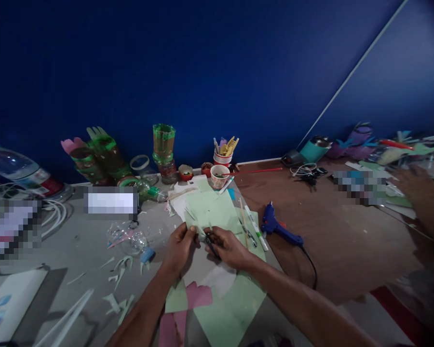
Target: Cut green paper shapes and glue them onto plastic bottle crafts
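In the head view, my left hand [180, 244] pinches a small piece of pale green paper [199, 231]. My right hand [226, 246] is closed on dark-handled scissors [211, 245], whose blades are mostly hidden by the paper and fingers. Both hands are close together over a pale green sheet [213, 207] and white paper. More green paper [235, 308] and a pink piece [198, 295] lie below the hands. A pen [249, 233], a green-labelled marker [256, 226] and a thin wooden stick lie right of my right hand.
A blue glue gun [280, 230] with its cable lies on the brown board. Clear bottle pieces [130, 241] and paper scraps [119, 279] are at the left. Paper cups [220, 177] and painted bottles [164, 149] stand behind. Another person's hand [417, 185] is at the far right.
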Demonstrator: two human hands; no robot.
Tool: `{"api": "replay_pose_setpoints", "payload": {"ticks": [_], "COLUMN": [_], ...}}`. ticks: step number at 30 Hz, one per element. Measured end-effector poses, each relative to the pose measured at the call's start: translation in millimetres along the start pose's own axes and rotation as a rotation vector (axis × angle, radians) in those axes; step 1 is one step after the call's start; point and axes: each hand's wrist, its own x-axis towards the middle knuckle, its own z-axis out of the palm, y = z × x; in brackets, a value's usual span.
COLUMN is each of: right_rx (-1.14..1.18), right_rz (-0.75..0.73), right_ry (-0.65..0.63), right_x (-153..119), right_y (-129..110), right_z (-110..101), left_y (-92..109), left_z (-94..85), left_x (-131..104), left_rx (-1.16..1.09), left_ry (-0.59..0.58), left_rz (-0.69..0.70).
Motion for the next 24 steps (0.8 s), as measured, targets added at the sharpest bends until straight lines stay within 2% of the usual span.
{"api": "replay_pose_setpoints", "payload": {"ticks": [8, 19, 24], "right_rx": [-0.089, -0.146, -0.145], "right_rz": [-0.029, -0.055, -0.056], "right_ry": [0.006, 0.008, 0.023], "right_x": [-0.2, -0.8, -0.8], "right_y": [4.8, 2.1, 2.9], "right_z": [-1.7, -1.9, -2.3], "left_y": [-6.3, 4.9, 2.5], "left_z": [-1.8, 1.9, 1.2], "left_x": [3.4, 0.0, 0.2], "left_rx": [-0.141, -0.154, -0.191], "left_ry": [0.038, -0.015, 0.025], "left_rz": [0.003, -0.040, -0.057]}}
